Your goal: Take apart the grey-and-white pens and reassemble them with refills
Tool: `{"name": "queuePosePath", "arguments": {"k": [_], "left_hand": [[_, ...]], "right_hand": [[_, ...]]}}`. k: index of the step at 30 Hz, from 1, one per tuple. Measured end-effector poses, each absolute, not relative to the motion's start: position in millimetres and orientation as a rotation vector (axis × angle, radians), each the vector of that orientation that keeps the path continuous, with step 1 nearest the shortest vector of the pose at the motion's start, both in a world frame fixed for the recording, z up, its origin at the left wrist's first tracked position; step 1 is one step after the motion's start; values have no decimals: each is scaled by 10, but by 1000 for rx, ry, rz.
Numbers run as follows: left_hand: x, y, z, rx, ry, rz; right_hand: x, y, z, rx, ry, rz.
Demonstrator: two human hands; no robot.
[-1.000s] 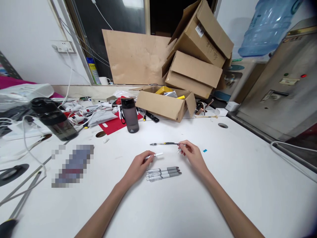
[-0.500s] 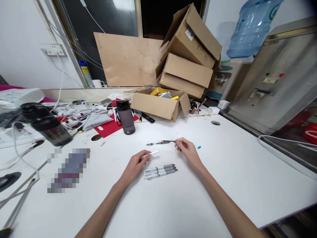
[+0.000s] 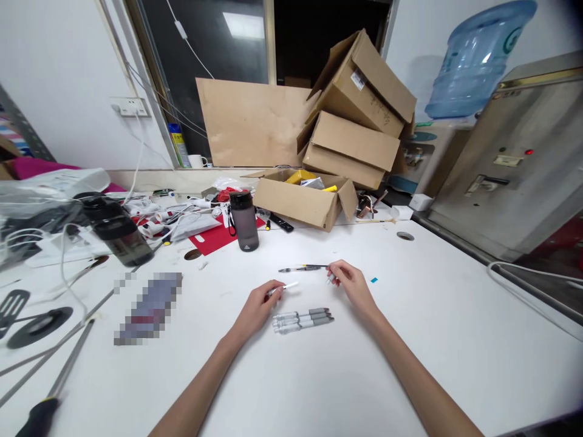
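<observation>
My left hand (image 3: 257, 304) is closed around a slim white pen piece (image 3: 290, 285), whose end points right over the table. Across from it, my right hand (image 3: 357, 288) pinches a short whitish piece (image 3: 330, 279), partly hidden by the fingers. Between and below my hands, several grey-and-white pens (image 3: 303, 320) lie side by side. Just beyond lies a clear pen with dark parts (image 3: 294, 269), and a thin black rod with a yellow end (image 3: 314, 266) reaches toward my right fingertips. Whether those fingertips touch the rod I cannot tell.
A dark water bottle (image 3: 245, 224) stands behind, beside an open cardboard box (image 3: 300, 200). Another bottle (image 3: 118, 233) leans among cables at left. A screwdriver (image 3: 73, 358) lies front left. A blue scrap (image 3: 374, 280) is right of my right hand.
The whole view has shifted, so things appear farther right and slightly lower. Both hands keep nearly the same pose and grip, and the pens on the table stay in place.
</observation>
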State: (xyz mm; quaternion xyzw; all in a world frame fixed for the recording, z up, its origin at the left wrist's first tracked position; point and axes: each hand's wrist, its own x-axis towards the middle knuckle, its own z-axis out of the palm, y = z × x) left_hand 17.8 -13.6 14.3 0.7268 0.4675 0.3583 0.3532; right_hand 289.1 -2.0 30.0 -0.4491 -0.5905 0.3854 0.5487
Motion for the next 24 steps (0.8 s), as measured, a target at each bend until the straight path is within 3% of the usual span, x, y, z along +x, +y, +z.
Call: {"name": "queuePosePath", "arguments": {"k": [24], "left_hand": [[177, -133, 118, 1905, 1210, 896]], "right_hand": [[2856, -62, 337, -1031, -1433, 933]]}}
